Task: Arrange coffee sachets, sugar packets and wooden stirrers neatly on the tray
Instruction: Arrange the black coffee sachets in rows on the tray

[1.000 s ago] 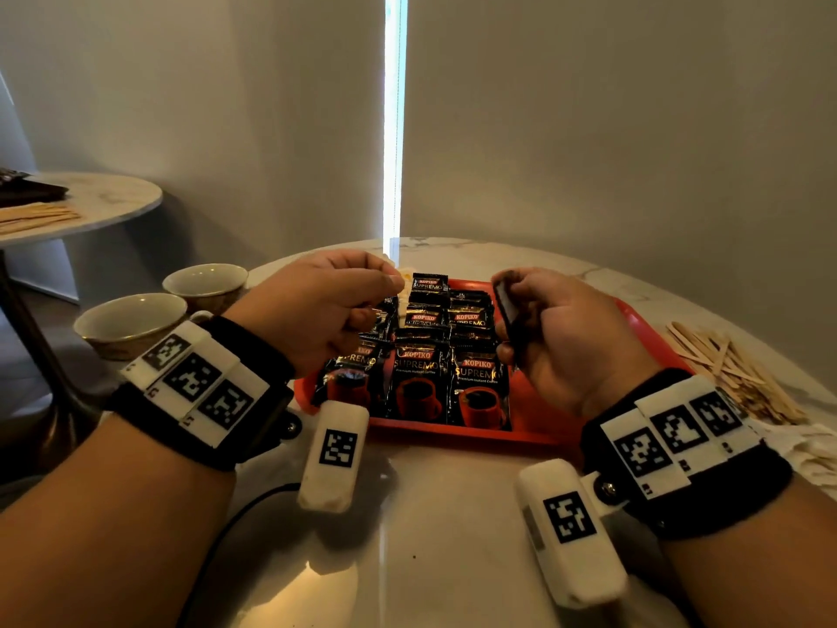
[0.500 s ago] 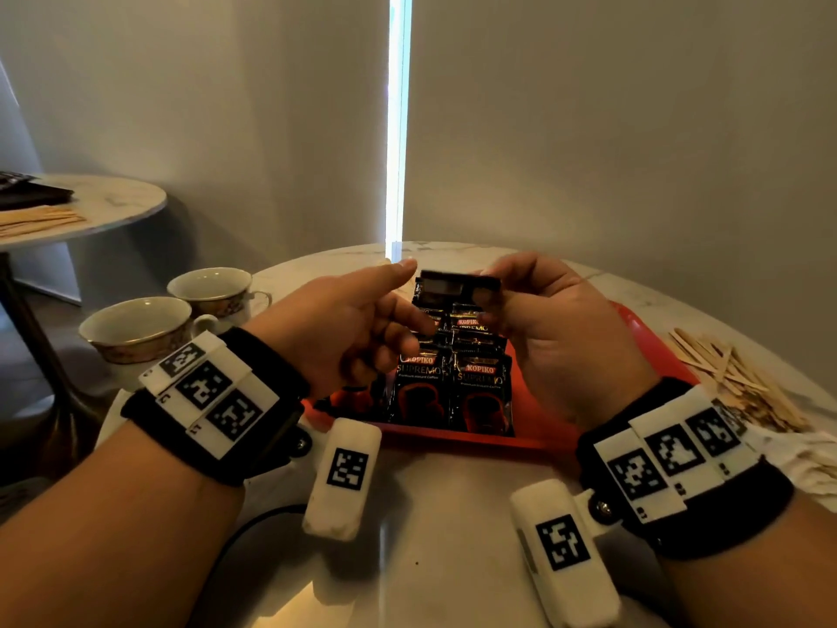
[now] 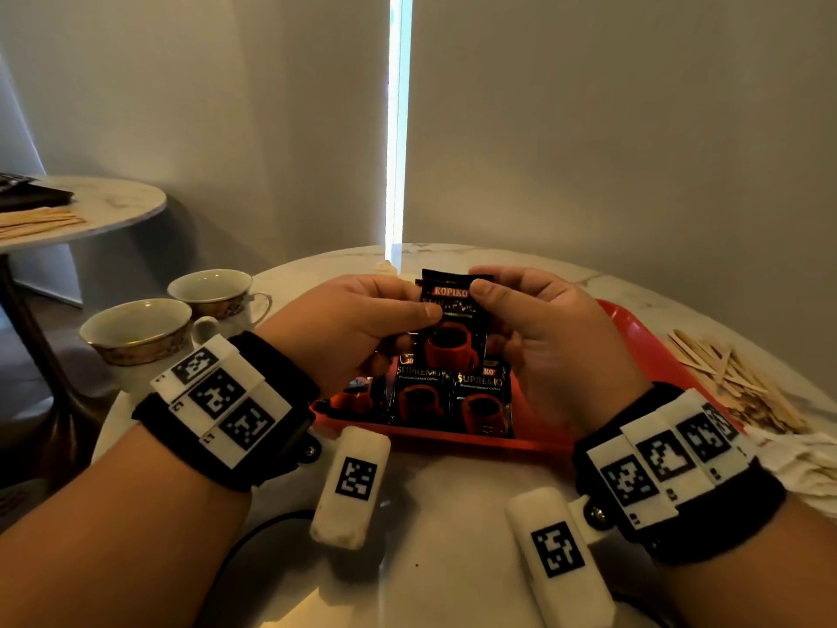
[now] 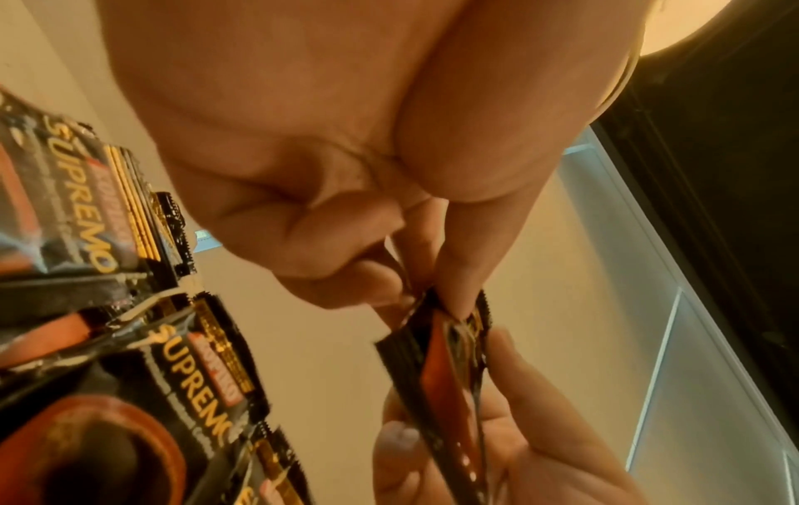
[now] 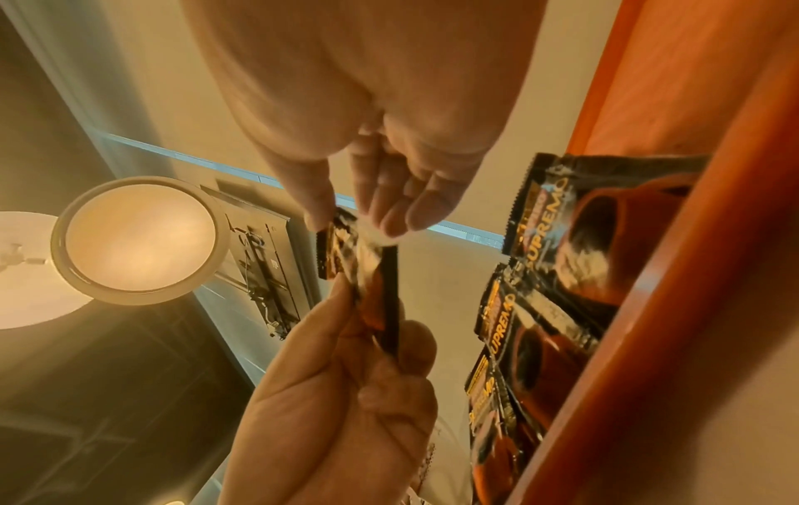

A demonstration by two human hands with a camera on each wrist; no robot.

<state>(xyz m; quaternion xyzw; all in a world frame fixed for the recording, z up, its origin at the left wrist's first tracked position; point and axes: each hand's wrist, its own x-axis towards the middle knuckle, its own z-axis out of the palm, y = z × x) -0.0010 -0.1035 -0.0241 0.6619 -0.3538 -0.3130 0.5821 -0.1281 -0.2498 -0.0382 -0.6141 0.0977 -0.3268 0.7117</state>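
Both hands hold one black coffee sachet (image 3: pixel 453 330) upright above the red tray (image 3: pixel 643 346). My left hand (image 3: pixel 362 324) pinches its left edge between thumb and fingers; my right hand (image 3: pixel 539 328) pinches its top right corner. The same sachet (image 4: pixel 449 369) shows edge-on in the left wrist view and again, as the held sachet (image 5: pixel 371 290), in the right wrist view. Rows of matching sachets (image 3: pixel 453 396) lie flat on the tray below. A loose pile of wooden stirrers (image 3: pixel 733 383) lies on the table right of the tray. White sugar packets (image 3: pixel 806 464) sit at the right edge.
Two gold-rimmed teacups (image 3: pixel 145 333) stand on the marble table (image 3: pixel 453 514) left of the tray. A second round table (image 3: pixel 90 210) at far left carries more stirrers and a dark object. A wall runs close behind.
The sachet has been raised from near the tray and turned upright to face me. My left hand has come in and taken its left edge, so both hands now pinch it.
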